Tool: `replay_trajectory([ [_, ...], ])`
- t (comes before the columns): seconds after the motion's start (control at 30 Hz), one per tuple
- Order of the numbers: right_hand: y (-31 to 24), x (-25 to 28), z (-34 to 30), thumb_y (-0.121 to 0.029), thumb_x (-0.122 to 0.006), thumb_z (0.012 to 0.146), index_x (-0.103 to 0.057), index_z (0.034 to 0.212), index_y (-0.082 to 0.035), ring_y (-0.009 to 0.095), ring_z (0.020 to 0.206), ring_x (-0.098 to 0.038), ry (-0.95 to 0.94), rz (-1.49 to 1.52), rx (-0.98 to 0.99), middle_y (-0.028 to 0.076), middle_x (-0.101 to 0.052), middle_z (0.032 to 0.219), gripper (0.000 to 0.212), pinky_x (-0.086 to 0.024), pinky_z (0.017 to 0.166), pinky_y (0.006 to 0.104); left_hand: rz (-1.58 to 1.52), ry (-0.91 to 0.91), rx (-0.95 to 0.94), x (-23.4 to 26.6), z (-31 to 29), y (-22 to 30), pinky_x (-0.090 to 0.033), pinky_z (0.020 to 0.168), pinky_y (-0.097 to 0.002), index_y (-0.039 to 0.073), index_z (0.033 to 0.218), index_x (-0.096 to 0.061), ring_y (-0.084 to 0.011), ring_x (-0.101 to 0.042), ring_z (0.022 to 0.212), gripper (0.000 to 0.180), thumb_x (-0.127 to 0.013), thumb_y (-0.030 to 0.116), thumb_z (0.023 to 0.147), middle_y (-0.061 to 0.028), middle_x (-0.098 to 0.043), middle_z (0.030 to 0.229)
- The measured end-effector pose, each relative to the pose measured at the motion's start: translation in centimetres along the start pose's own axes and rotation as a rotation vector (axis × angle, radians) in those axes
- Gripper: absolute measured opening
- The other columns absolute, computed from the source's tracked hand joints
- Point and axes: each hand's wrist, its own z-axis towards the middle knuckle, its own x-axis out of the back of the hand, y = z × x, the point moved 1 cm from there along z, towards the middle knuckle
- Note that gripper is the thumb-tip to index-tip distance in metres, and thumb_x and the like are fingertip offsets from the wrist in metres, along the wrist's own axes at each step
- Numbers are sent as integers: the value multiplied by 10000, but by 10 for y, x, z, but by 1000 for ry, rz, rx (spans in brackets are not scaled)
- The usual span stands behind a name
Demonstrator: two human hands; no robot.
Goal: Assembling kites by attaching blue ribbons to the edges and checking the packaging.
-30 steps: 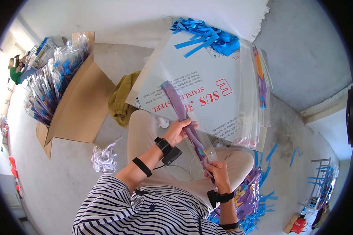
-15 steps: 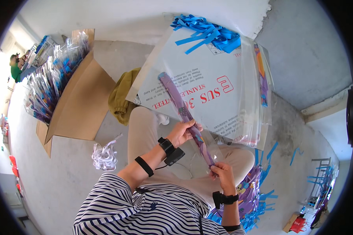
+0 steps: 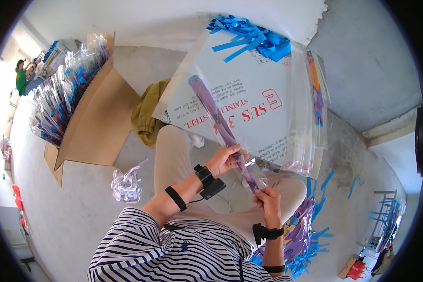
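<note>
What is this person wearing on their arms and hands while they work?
Both hands are bare, without gloves. The left hand has a black wrist strap carrying a small black device, and a second black band sits higher on the forearm. The right hand has a similar black strap with a device and another band. The striped shirt's sleeves end short, above the forearms.

A long clear sleeve (image 3: 221, 127) with a purple insert lies over a flat white printed box (image 3: 263, 94). Clear bags (image 3: 312, 108) stack at its right edge. An open brown carton (image 3: 98, 122) of clear packets (image 3: 66, 89) stands on the floor, left.
</note>
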Motion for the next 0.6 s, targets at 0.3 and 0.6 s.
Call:
replay_trajectory([
  [0.3, -9, -22, 34, -73, -675, 829, -701, 788, -1, 70, 492, -515, 75, 33, 55, 32, -619, 609, 87, -321, 451, 211, -68, -17, 23, -10, 7, -7, -535, 947, -501, 46, 1109, -615, -277, -662, 1086, 268, -680, 248, 944, -108, -686, 1104],
  [0.6, -18, -54, 87, -41, -654, 786, -696, 768, 27, 105, 504, -550, 112, 81, 120, 45, -615, 596, 82, -388, 467, 245, 34, 36, 47, -9, 22, 2, -540, 901, -420, 87, 1102, -631, -208, -652, 1069, 248, -670, 282, 953, -68, -687, 1115],
])
